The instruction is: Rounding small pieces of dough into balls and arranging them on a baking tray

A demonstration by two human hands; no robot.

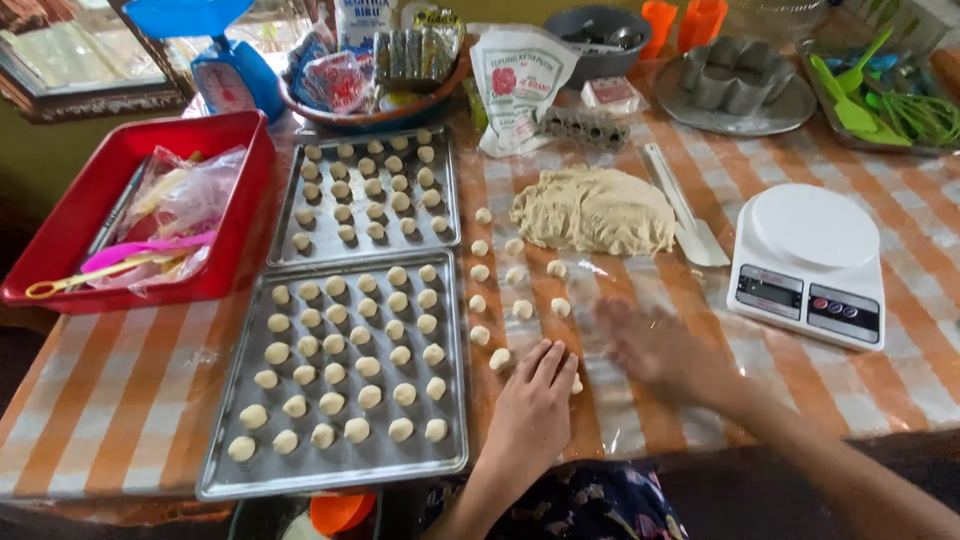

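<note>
Hands [600,375] rest beside dough balls [500,359], baking tray [450,462] alongside.

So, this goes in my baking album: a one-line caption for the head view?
Left hand rests by dough balls, right hand blurred, beside filled baking tray.

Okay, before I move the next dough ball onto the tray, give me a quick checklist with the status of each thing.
1. Left hand on a dough ball: cannot tell, the palm hides it.
2. Right hand free: cannot tell, blurred.
3. Room on the near tray: ok, bare metal at its front edge.
4. Loose balls waiting on the table: ok, several.
5. Dough mound remaining: ok.
6. Far tray: ok, filled in rows.
</note>
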